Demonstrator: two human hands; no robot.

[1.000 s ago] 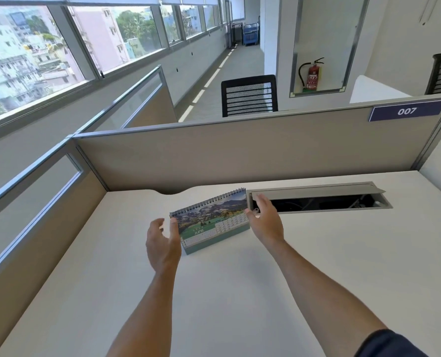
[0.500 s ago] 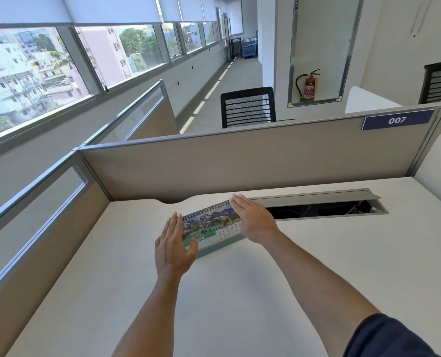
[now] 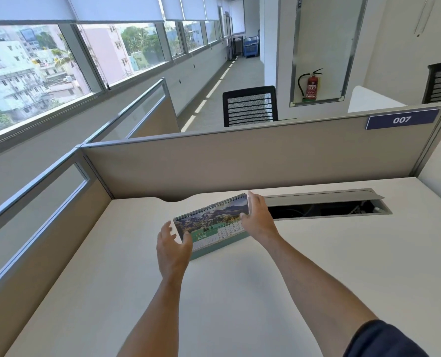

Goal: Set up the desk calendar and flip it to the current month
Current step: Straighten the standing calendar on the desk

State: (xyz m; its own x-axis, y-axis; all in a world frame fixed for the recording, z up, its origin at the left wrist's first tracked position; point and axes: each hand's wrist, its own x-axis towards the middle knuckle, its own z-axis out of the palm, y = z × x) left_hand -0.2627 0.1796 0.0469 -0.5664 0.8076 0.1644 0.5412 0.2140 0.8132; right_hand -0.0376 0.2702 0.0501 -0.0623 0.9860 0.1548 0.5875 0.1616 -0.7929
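I had the desk calendar [image 3: 211, 224] standing on the white bench [image 3: 278, 292], toward its far edge and just left of the open cable tray [image 3: 325, 205] set into the surface. Its spiral binding ran along the top, tilted so the right end sat farther from me than the left. The page facing me showed a mountain landscape above a green band reading JUNE, with a date grid to the right of that; the numbers were too small for me to read. My left hand [image 3: 173, 249] was at the calendar's left end, thumb laid on the front near the lower corner and fingers spread behind the edge, so my grip there was closed on the calendar. My right hand [image 3: 259, 217] held the right end the same way, thumb on the front of the page and fingers reaching up past the top corner by the binding, also gripping the calendar. Beyond the bench rose a beige partition [image 3: 240, 161] carrying a blue plate marked 007 [image 3: 401, 119], and a black mesh chair [image 3: 250, 105] stood past it.
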